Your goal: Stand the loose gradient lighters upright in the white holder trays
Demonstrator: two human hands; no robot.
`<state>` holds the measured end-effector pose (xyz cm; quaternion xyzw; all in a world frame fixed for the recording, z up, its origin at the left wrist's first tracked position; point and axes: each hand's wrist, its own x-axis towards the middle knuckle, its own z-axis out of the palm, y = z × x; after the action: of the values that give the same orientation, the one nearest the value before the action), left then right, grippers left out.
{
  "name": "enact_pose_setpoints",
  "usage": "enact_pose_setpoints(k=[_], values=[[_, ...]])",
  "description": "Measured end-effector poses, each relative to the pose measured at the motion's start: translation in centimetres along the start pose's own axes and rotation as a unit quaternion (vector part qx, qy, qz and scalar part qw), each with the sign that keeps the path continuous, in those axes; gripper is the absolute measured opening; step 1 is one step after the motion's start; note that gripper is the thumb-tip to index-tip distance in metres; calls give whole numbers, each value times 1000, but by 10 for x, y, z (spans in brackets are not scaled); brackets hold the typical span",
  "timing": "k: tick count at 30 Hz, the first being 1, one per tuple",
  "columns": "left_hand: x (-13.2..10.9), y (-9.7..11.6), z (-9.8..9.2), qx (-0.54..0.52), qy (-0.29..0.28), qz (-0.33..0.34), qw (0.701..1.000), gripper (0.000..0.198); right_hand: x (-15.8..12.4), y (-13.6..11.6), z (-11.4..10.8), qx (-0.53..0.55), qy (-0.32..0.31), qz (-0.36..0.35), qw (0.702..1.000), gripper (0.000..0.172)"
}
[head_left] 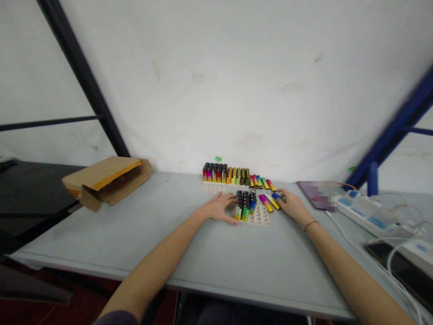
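A grey table [189, 253] bears lighters [269, 201], tray [260, 216], cardboard box [106, 180].

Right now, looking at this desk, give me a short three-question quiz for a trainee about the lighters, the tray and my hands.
1. True or false: the white plastic tray with round holes is completely filled with lighters.
2. Which hand touches the loose rainbow-coloured lighters lying flat? A) left hand B) right hand
3. What lies at the table's left end, near the wall?

Key
1. False: only its left part holds upright lighters; the holes on the right show empty.
2. B; the left hand rests against the tray's left side.
3. An open brown cardboard box, tipped on its side.
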<state>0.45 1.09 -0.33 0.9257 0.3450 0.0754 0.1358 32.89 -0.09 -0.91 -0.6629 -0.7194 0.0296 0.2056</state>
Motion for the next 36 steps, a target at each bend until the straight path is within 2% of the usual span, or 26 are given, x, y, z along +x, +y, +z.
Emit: enact_pose_setpoints(k=[4, 7, 10, 12, 13, 15, 18, 21, 24, 26, 28, 29, 31, 36], values=[[1, -1, 1, 6, -1, 1, 1000, 92, 0, 2, 0, -16, -12, 5, 1000, 34], [0, 0, 0, 2, 3, 3, 1000, 90, -2, 1, -2, 56, 43, 16, 997, 37], [0, 1, -1, 0, 2, 2, 1000, 92, -4, -3, -5, 155, 111, 40, 981, 40], [0, 1, -1, 0, 1, 2, 1000, 93, -5, -5, -8, 172, 126, 63, 975, 39], [0, 2, -1, 1, 0, 2, 1000, 94, -5, -7, -8, 166, 111, 81, 976, 36], [0, 2, -1, 3, -1, -1, 1000, 93, -7, -10, -9, 154, 40, 124, 979, 30], [0, 2, -1, 7, -6, -3, 1000, 92, -9, -15, -9, 241, -52, 168, 955, 23], [0, 2, -1, 16, -9, -4, 1000, 92, -9, -18, -8, 359, -36, 181, 915, 18], [0, 2, -1, 21, -9, -4, 1000, 92, -10, -20, -10, 322, -4, 167, 932, 14], [0, 3, -2, 20, -6, -2, 1000, 92, -13, -23, -11, 305, -60, 156, 937, 14], [0, 3, -2, 17, -4, -2, 1000, 92, -16, -30, -13, 344, -144, 159, 914, 13], [0, 3, -2, 16, -4, -2, 1000, 93, -18, -33, -13, 371, -166, 162, 899, 13], [0, 3, -1, 14, -5, -4, 1000, 95, -19, -41, -14, 405, -159, 164, 885, 15], [0, 2, -1, 14, -8, -6, 1000, 98, -17, -47, -9, 459, -71, 125, 877, 22]])
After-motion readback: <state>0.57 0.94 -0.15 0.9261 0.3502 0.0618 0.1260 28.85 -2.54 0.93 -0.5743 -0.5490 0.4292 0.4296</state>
